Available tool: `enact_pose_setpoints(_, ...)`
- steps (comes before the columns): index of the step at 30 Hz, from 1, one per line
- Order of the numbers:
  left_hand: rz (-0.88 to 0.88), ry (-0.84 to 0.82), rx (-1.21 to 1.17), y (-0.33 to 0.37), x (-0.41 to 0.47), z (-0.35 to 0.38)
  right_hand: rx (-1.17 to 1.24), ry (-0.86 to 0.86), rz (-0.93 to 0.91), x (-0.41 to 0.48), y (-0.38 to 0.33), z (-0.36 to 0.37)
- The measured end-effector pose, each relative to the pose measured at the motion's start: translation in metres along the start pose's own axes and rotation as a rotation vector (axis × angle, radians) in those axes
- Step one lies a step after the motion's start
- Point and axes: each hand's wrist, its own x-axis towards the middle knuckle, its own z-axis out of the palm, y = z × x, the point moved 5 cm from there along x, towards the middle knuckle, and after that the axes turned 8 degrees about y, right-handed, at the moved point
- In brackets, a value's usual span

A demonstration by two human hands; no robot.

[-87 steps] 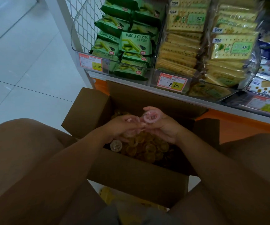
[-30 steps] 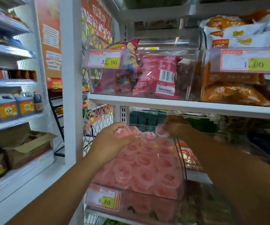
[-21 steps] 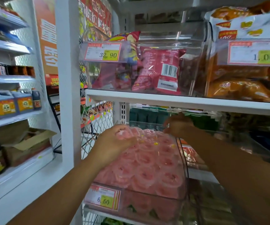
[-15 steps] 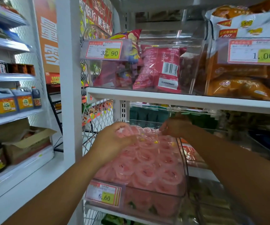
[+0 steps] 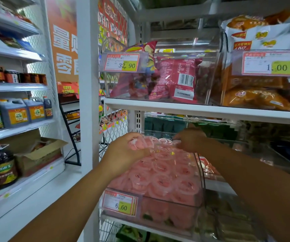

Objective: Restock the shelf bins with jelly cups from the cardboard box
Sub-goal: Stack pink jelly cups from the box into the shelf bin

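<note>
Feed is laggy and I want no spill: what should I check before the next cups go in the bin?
1. Left hand grips jelly cups: ok.
2. Both hands over the bin: ok.
3. Held cups pink like the stocked cups: ok.
4. Right hand free: cannot tell, fingers curled.
5. Room at the bin's back: cannot tell, hands cover it.
6. Shelf above clear of hands: ok.

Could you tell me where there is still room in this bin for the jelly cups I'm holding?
Only at the back, it seems: the gap between your left hand and right hand, under the white shelf. The clear bin is heaped with jelly cups to its front rim.
</note>
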Motion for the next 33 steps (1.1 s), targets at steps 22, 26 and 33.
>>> enact_pose_setpoints(22, -0.139, 0.029, 0.061, 0.026, -0.034, -0.062, 1.483, -0.211, 0.247, -0.04, -0.097, -0.03)
enact_pose_setpoints(26, -0.227, -0.029, -0.032, 0.025, -0.037, -0.069, 1.398, -0.106, 0.324, -0.023, -0.099, -0.026)
enact_pose_setpoints(33, -0.297, -0.093, -0.135, 0.007, -0.021, -0.048, 1.631, -0.098, 0.601, 0.018, -0.062, -0.009)
